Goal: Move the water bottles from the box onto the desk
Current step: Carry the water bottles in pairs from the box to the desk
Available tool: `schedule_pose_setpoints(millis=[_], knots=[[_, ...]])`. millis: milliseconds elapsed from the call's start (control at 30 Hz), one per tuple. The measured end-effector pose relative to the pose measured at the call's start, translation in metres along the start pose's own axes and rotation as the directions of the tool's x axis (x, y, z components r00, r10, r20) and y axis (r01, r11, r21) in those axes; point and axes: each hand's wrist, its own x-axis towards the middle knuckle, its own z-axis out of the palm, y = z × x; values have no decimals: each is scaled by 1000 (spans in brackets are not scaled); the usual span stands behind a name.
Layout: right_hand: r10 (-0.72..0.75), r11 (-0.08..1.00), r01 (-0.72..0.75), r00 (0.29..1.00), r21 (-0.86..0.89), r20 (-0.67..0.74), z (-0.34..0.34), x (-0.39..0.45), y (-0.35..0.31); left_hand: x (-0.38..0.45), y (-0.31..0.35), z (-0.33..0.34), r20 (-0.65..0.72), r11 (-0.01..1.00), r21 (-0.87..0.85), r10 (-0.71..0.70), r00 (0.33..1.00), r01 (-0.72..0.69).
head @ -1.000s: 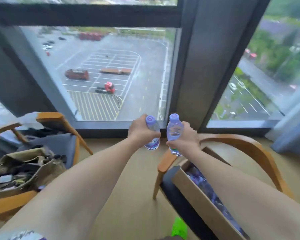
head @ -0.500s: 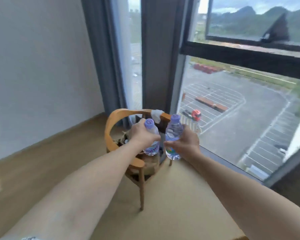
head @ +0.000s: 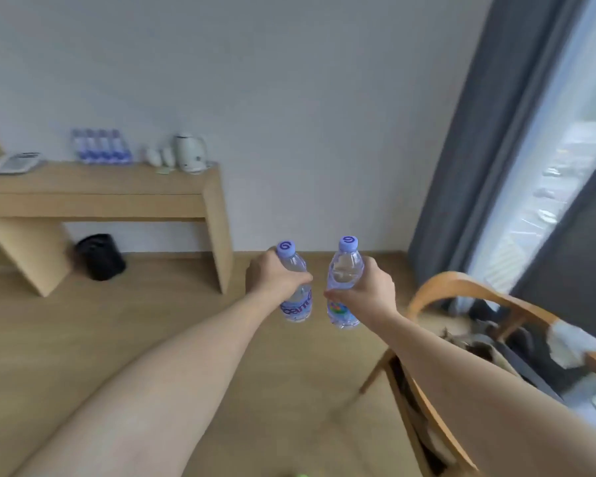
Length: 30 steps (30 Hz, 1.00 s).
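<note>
My left hand (head: 272, 277) grips a clear water bottle (head: 298, 304) with a purple cap, held upright in front of me. My right hand (head: 369, 290) grips a second such bottle (head: 343, 280) right beside it. Both are held out over the wooden floor. The light wooden desk (head: 93, 187) stands against the wall at the far left. A row of several water bottles (head: 100, 146) stands at the back of the desk. The box is out of view.
On the desk are a telephone (head: 14, 163), a white kettle (head: 191, 153) and small white cups. A black bin (head: 98, 256) sits under it. A wooden chair (head: 461, 294) with bags is at the right, beside a grey curtain (head: 489, 132) and window.
My view has swung left from the window and the box on a chair to the desk wall. Both hands keep their bottles held out in front.
</note>
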Motion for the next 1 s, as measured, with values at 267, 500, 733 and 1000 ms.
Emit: schedule_pose_setpoints(millis=[267,500,733,1000], knots=[[-199,979,183,949,84,246,131,135,-97,125,-52,-89,-226,975,-41,-224,948,220],[-324,946,297,861,129,392,238,187,-177,187,-107,-161,-380,933,-90,-355,854,347],[-375,927,326,796,185,474,364,216,-255,261,-189,-234,-459,911,-156,-410,788,383],[-362,932,320,795,170,487,512,250,-371,374,-293,-350,-443,904,-162,-426,789,397]])
